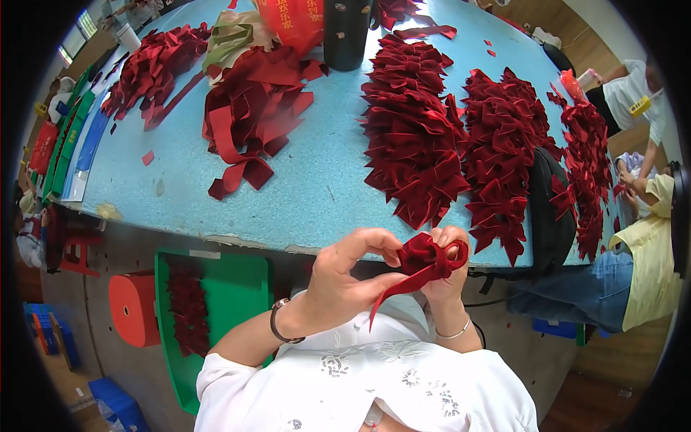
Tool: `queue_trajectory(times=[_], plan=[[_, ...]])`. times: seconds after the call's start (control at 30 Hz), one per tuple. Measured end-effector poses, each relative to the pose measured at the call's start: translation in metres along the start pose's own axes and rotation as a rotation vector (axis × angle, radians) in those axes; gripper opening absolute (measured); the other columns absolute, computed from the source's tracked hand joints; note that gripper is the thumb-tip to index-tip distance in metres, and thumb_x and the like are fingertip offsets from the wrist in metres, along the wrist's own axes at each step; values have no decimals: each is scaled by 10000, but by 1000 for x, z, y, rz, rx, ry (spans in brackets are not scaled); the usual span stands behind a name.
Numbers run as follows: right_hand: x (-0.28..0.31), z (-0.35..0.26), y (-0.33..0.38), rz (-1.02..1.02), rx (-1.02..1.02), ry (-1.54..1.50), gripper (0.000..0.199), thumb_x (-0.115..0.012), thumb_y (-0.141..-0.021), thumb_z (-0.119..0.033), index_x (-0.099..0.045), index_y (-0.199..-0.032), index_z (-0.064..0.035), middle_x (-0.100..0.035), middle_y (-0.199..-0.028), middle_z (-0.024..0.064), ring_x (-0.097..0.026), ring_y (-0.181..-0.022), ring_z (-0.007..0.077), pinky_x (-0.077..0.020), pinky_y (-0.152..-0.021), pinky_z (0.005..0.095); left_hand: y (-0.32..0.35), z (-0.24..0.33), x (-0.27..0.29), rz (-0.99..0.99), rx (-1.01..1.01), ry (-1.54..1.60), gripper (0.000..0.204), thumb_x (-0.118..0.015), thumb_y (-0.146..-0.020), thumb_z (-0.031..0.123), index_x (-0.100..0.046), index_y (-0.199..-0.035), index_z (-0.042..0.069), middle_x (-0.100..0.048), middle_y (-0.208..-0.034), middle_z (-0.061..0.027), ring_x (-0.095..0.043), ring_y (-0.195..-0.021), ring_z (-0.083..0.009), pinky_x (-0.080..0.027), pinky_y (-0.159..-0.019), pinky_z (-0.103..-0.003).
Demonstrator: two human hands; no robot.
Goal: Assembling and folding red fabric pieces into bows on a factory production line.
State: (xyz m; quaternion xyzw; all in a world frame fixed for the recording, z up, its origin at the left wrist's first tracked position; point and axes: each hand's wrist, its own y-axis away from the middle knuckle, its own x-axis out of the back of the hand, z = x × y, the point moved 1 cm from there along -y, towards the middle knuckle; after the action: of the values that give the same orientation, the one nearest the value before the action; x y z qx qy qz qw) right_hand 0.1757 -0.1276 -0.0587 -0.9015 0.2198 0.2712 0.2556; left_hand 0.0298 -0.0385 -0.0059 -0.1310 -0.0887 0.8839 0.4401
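Red velvet ribbon (425, 261) pinched by fingers of both left hand (344, 277) and right hand (448, 277).

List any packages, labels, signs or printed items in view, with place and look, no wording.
Red-orange bag: far edge of the blue table, glossy, with yellow print.
Yellow tag: on a white-shirted person at the right rim, small and rectangular.
Green strips: left end of the table, long and flat, with small pale markings.
Dark cylinder: beside the bag, black, with no label visible.
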Motion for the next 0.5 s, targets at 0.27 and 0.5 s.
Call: queue_trajectory(times=[0.27, 0.5], plan=[[-15, -3, 0, 36, 28, 61, 110, -627, -759, 20, -597, -862, -5, -600, -789, 52, -523, -724, 113, -443, -774, 287, -1, -6, 7, 108, -92, -114, 332, -706, -678, -66, -595, -984, -1, -642, -883, -91, -621, -776, -154, -500, -713, -252], [-1, 0, 0, -121, 28, 141, 159, -612, -737, 76, -600, -875, -2, -611, -788, 61, -532, -693, 119, -439, -784, 287, 0, -5, 13, 97, -71, -86, 315, -692, -697, -78, -588, -985, -5, -626, -911, -91, -608, -821, -147, -491, -739, -252]])
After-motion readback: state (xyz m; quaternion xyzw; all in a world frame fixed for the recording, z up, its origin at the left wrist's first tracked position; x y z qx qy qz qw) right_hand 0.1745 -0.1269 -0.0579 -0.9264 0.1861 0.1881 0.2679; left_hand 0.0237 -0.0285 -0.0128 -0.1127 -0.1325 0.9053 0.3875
